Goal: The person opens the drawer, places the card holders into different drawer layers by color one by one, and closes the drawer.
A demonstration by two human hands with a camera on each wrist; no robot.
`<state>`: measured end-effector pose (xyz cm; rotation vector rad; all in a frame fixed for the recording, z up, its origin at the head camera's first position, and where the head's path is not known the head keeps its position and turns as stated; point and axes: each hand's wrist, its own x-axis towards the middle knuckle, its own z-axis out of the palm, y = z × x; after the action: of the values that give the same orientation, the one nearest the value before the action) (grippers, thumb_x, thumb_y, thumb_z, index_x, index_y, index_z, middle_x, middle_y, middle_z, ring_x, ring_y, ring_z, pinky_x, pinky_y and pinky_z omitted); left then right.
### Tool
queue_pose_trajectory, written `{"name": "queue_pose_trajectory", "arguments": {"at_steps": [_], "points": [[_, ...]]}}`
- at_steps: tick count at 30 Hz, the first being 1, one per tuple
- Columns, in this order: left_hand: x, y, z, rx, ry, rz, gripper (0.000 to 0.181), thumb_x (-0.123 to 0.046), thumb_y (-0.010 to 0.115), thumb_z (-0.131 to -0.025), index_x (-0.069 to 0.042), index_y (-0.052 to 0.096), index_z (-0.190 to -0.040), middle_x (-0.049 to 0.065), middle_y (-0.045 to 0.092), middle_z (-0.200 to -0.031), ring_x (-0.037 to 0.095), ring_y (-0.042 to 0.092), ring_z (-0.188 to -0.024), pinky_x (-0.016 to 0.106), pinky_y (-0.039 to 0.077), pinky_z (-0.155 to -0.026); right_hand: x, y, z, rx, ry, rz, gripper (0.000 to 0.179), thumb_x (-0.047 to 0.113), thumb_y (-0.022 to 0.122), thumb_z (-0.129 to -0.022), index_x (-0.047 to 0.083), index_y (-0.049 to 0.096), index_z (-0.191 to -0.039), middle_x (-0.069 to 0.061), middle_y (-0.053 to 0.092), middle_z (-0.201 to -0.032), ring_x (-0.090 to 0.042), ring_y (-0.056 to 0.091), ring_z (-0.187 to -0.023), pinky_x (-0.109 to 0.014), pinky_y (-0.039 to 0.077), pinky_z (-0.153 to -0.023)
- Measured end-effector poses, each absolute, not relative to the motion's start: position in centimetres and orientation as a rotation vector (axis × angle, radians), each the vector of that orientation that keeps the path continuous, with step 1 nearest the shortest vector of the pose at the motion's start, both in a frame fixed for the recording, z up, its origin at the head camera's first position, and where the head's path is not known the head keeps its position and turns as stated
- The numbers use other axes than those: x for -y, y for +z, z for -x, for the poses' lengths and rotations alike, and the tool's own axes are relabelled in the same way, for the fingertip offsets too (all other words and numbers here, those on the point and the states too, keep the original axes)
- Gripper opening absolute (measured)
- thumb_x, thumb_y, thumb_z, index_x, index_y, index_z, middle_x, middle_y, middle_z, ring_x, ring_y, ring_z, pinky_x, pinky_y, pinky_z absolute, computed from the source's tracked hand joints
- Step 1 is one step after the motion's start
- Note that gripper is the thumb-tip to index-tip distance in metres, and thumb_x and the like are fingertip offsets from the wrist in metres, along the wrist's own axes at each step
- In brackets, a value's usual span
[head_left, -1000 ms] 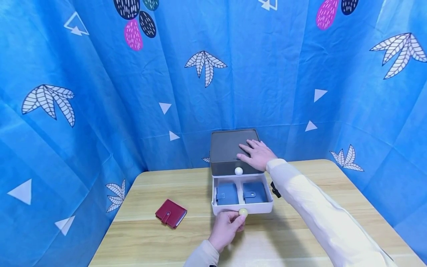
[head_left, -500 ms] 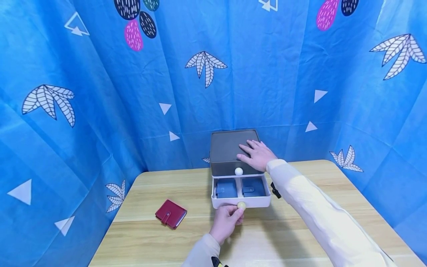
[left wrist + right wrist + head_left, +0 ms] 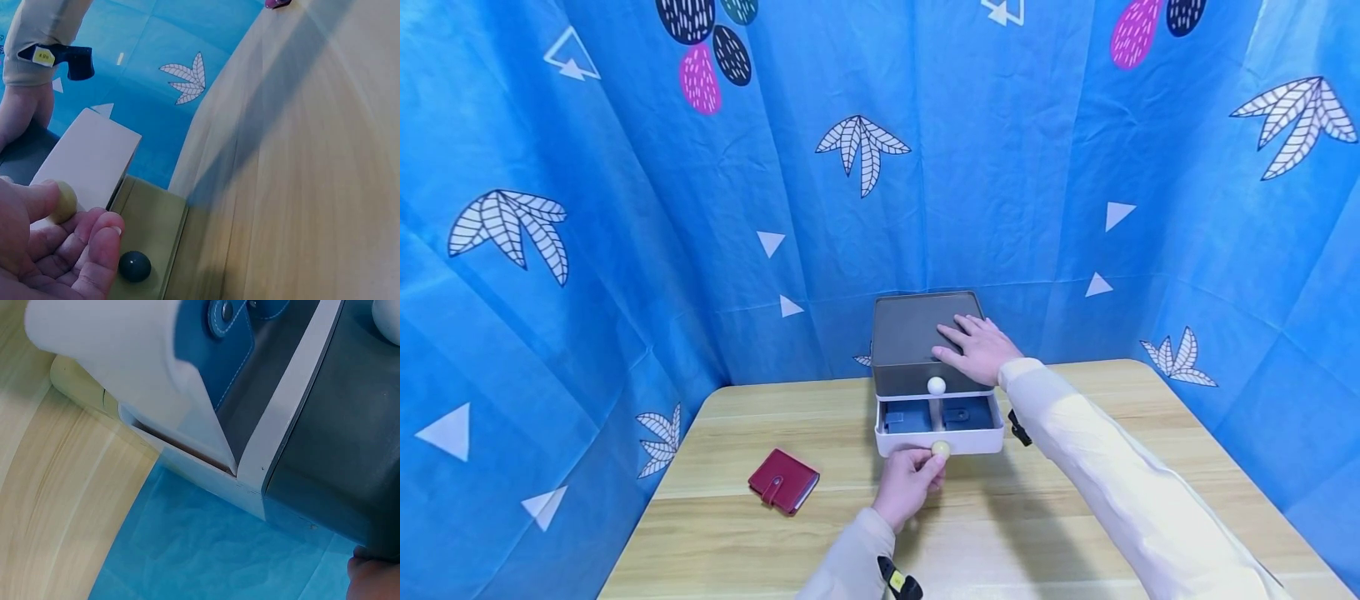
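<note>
My left hand [image 3: 908, 485] pinches the pale yellow knob [image 3: 941, 448] of a white drawer [image 3: 898, 442], which stands partly out of a small stacked drawer box. Two blue snap-strap wallets [image 3: 907, 418] lie inside, one on each side of a divider. In the right wrist view, a blue wallet [image 3: 224, 359] shows its stitched strap and snap. My right hand [image 3: 979, 352] rests with fingers spread on the box's dark grey top [image 3: 910, 329]. A red wallet [image 3: 783, 482] with a snap strap lies on the table, left of the box.
Above the drawer is a dark grey tier with a white knob [image 3: 936, 385]. Beneath it, an olive tier [image 3: 150, 209] bears a dark round knob [image 3: 134, 266]. Blue patterned curtains [image 3: 1000, 208] surround the wooden table [image 3: 737, 425] at the back and sides.
The white drawer has slid inward, away from me, with my left hand on its knob. Less of the blue wallets shows. My right hand and the red wallet have stayed put.
</note>
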<state>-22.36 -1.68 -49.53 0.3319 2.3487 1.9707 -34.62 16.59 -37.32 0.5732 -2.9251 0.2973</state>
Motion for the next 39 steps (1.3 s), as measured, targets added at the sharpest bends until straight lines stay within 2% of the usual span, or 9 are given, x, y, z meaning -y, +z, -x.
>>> {"name": "queue_pose_trajectory", "arguments": {"at_steps": [9,16,19,22,30,35,39], "points": [[1.6,-49.6,23.8,-2.365,1.976,-0.327,0.022,-0.022,0.059,-0.085,-0.002,0.067,-0.080,0.005,0.062,-0.068,0.016,0.060,-0.060,0.031,0.051,-0.057,-16.6,-37.3,34.6,2.932,0.285,-0.576,0.074,0.073,0.016,-0.080,0.029,0.029,-0.139,-0.007,0.021,-0.145,-0.026,0.012,-0.133,-0.043,0.004,-0.106],[1.3,-48.2,23.9,-2.361,2.009,-0.341,0.020,-0.013,0.057,-0.087,0.004,0.066,-0.080,0.019,0.062,-0.072,0.033,0.061,-0.065,0.044,0.050,-0.062,-16.7,-37.4,34.7,2.936,0.277,-0.583,0.075,0.072,0.015,-0.081,0.028,0.029,-0.139,-0.008,0.020,-0.145,-0.026,0.012,-0.133,-0.044,0.004,-0.105],[1.1,-47.3,23.6,-2.366,1.997,-0.334,0.019,-0.010,0.055,-0.088,0.005,0.065,-0.081,0.022,0.061,-0.074,0.035,0.060,-0.067,0.046,0.050,-0.064,-16.7,-37.4,34.7,2.936,0.275,-0.583,0.075,0.073,0.015,-0.080,0.029,0.029,-0.140,-0.007,0.020,-0.145,-0.026,0.011,-0.133,-0.044,0.004,-0.106],[1.0,-47.2,23.9,-2.354,2.004,-0.334,0.020,-0.010,0.054,-0.088,0.006,0.065,-0.081,0.020,0.061,-0.073,0.031,0.060,-0.066,0.042,0.051,-0.063,-16.7,-37.4,34.7,2.943,0.280,-0.586,0.076,0.073,0.015,-0.080,0.029,0.028,-0.140,-0.007,0.019,-0.145,-0.026,0.011,-0.133,-0.044,0.003,-0.105],[1.2,-50.0,26.4,-2.318,2.030,-0.352,0.026,-0.021,0.059,-0.085,0.004,0.066,-0.083,0.010,0.062,-0.070,0.017,0.060,-0.061,0.031,0.051,-0.059,-16.7,-37.3,34.7,2.943,0.253,-0.600,0.076,0.073,0.014,-0.080,0.028,0.027,-0.140,-0.008,0.020,-0.145,-0.028,0.011,-0.133,-0.045,0.004,-0.105],[1.2,-50.2,26.9,-2.317,2.020,-0.343,0.025,-0.023,0.059,-0.085,0.001,0.067,-0.084,0.007,0.062,-0.070,0.015,0.060,-0.060,0.027,0.051,-0.058,-16.7,-37.2,34.6,2.948,0.252,-0.602,0.076,0.073,0.014,-0.080,0.028,0.027,-0.140,-0.008,0.019,-0.145,-0.027,0.011,-0.133,-0.044,0.003,-0.105],[1.2,-49.8,27.0,-2.317,2.025,-0.344,0.022,-0.020,0.058,-0.086,0.000,0.067,-0.083,0.010,0.063,-0.071,0.019,0.061,-0.061,0.029,0.051,-0.058,-16.7,-37.1,34.5,2.944,0.253,-0.609,0.075,0.072,0.015,-0.081,0.028,0.028,-0.140,-0.008,0.020,-0.145,-0.028,0.012,-0.133,-0.044,0.003,-0.105]]}}
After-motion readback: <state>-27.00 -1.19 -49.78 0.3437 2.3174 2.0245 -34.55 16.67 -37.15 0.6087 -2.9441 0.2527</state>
